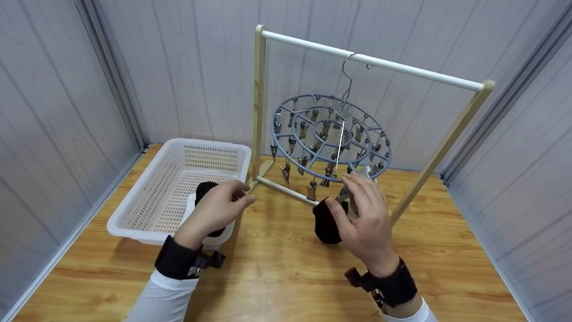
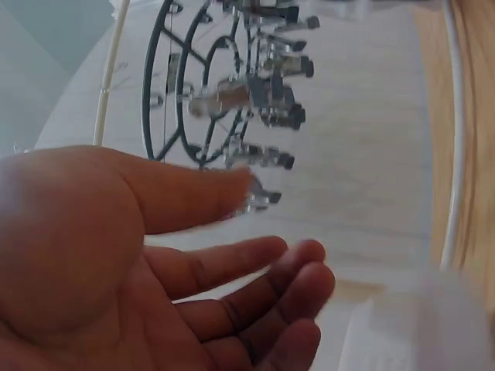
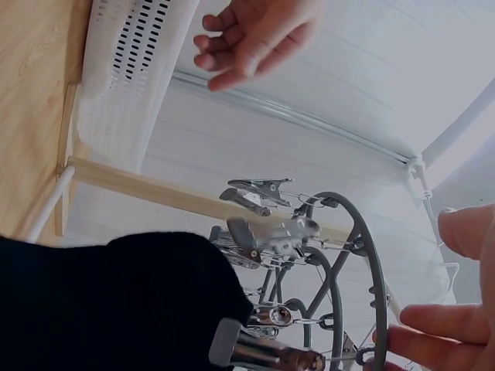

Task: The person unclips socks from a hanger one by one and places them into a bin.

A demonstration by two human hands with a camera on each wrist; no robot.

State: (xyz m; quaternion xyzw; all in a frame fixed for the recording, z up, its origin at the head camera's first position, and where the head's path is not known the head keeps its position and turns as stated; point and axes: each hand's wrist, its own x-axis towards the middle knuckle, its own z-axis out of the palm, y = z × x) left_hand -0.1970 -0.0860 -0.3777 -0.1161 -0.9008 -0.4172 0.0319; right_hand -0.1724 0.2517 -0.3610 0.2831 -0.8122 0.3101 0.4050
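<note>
Head view shows a black cloth (image 1: pixel 328 223), matt and soft with a rounded lower end, hanging at the near side of the ring (image 3: pixel 377 286), beside the right hand (image 1: pixel 368 219). At its edge sits a shiny metal clip (image 3: pixel 267 355), overlapping the fabric. The right hand is spread, thumb and fingers apart; whether it touches the ring, I cannot tell.

The ring is smooth and grey-blue, with concentric circles, spokes and dangling metal clips. A thin wire hook (image 1: pixel 346 74) hangs it from the round white rail of a pale wooden rack (image 1: pixel 259 103).

The left hand (image 1: pixel 219 205) holds nothing, its fingers loosely bent above the edge of a white plastic basket (image 1: pixel 210 144) with slotted walls. Inside lie a textured black piece (image 1: pixel 204 188) and a white one (image 1: pixel 190 208). Under everything runs a glossy wood-grain table (image 1: pixel 277 268).
</note>
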